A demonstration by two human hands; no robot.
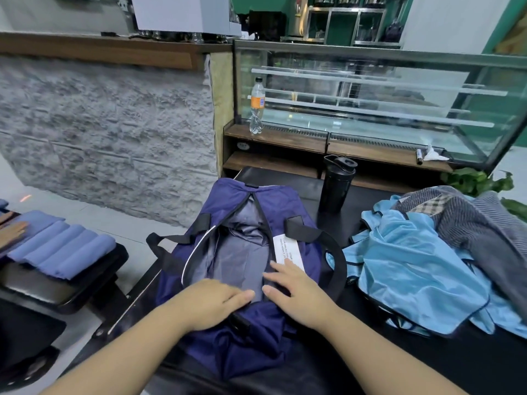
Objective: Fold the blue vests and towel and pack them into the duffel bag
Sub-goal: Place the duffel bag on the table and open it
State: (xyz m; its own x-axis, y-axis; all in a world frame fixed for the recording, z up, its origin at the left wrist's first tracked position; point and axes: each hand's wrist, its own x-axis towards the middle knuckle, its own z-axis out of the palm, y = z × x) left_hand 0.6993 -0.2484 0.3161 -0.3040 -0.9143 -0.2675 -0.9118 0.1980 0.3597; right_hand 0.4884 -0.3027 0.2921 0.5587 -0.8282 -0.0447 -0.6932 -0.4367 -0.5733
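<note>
Both hands on the open duffel bag

Left hand and right hand lie flat, fingers released, at its near rim; blue vests at three o'clock.

A black shaker bottle with a flip-top lid stands upright near the far edge of the black desk. Beyond that far edge runs a glass display case with bare shelves, set on a wooden ledge. A clear plastic bottle with an orange label stands upright at the ledge's left end; a crumpled white tissue lies toward its right end, beside a small dark object too small to identify. Green leaves show past the desk's far right corner. A grey stone-textured wall under a wooden counter top fills the left.
</note>
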